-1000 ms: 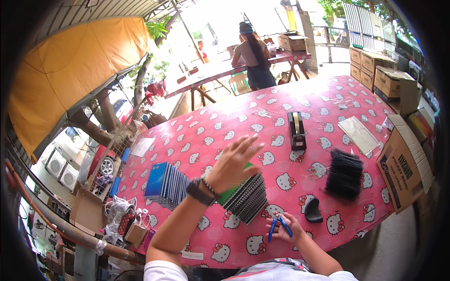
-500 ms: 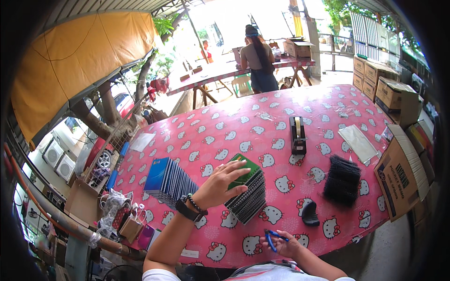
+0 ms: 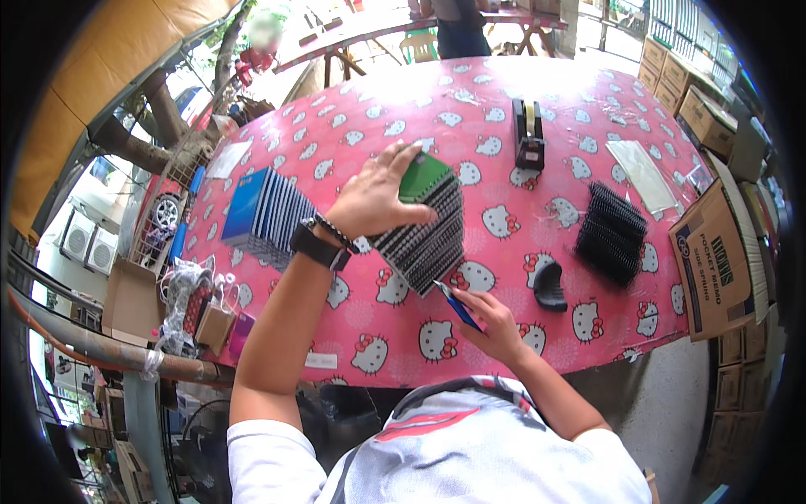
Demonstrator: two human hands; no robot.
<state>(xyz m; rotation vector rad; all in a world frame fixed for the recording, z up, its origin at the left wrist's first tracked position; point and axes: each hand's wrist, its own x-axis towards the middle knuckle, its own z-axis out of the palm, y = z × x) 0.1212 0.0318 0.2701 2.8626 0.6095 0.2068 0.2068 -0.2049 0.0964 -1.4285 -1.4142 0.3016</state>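
My left hand lies against the left side and top of a stack of green-covered spiral notebooks. Its fingers are stretched out and the thumb is spread across the black coils. In my right hand are small blue-handled pliers, with their metal tip at the stack's near lower corner. The pliers' jaws are too small to tell apart. To the left, behind my wristband, stands a row of blue-covered notebooks. A black curved piece rests on the table right of the pliers.
A pile of black spiral coils lies at the right, near an open cardboard box. Beyond the notebooks stands a tape dispenser. Plastic sheets lie on the pink-patterned table. Another person stands at a far table.
My right hand has brought the pliers up to the notebooks' near corner, with the handles closer together. My left hand has shifted toward the stack's left side. The view has tilted down.
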